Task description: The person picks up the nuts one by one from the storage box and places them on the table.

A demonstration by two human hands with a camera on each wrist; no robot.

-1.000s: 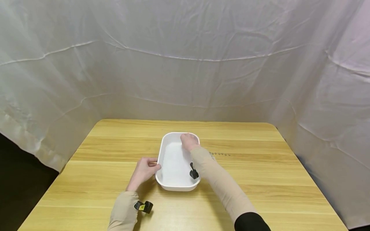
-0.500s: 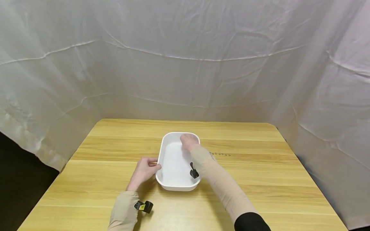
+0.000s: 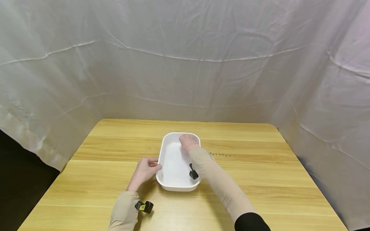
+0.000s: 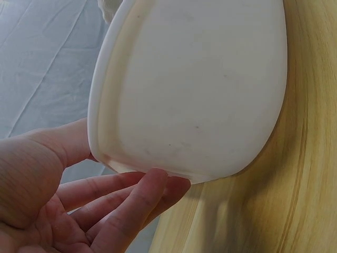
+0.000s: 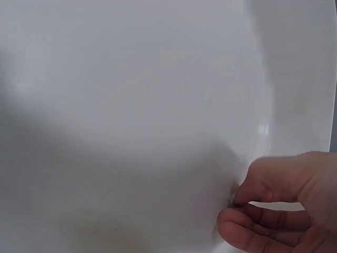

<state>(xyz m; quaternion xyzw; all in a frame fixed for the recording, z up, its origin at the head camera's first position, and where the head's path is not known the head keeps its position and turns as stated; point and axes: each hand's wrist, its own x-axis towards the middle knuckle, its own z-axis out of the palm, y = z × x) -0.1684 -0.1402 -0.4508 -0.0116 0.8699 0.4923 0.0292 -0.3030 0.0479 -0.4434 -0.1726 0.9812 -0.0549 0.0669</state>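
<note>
A white, rounded rectangular tray stands on the wooden table. My left hand holds its left side, the thumb over the rim and the fingers against the outside wall. Inside the far right corner is my right hand. In the right wrist view, its thumb and fingertips pinch together low against the tray's inner surface. A tiny dark, shiny piece shows between them, too small to make out fully. On the table right of the tray lies a row of several small metal pieces, perhaps nuts.
Something small and shiny lies beside the right forearm, partly hidden by it. The wooden table extends around the tray. Pale cloth curtains hang behind the table and at both sides.
My right hand has shifted very slightly left inside the tray. The left hand keeps its hold on the rim, and the row of small pieces looks the same.
</note>
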